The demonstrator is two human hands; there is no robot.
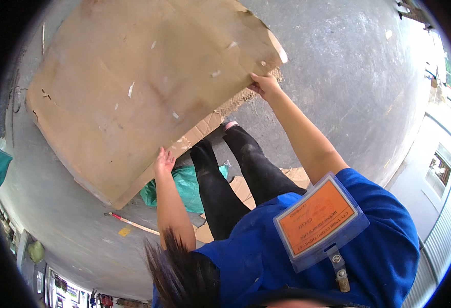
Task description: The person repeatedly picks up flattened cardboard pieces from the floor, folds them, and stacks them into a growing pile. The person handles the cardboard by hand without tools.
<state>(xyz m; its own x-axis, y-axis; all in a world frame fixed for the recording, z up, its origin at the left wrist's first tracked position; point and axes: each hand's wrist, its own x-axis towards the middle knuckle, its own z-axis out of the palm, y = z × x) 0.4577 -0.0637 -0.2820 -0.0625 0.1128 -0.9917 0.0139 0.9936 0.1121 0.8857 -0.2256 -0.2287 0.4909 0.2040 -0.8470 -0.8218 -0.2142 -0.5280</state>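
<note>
A large, worn sheet of brown cardboard (128, 92) fills the upper left, tilted, with its near edge toward me. My right hand (266, 86) grips that edge close to the right corner, thumb on the upper face and fingers partly hidden behind. My left hand (164, 161) is at the same edge farther left. Its fingers are stretched out and apart, and the palm seems to rest against the border rather than close round it. Small pale scraps of tape or paper stick to the sheet.
Beside my legs lie a green plastic sack (184, 186) and flattened cardboard pieces (205, 233). A thin red-and-white stick (133, 223) rests on the grey floor (348, 87) at lower left. More green material (1, 167) shows at the left rim. A corrugated wall (446, 241) stands at right.
</note>
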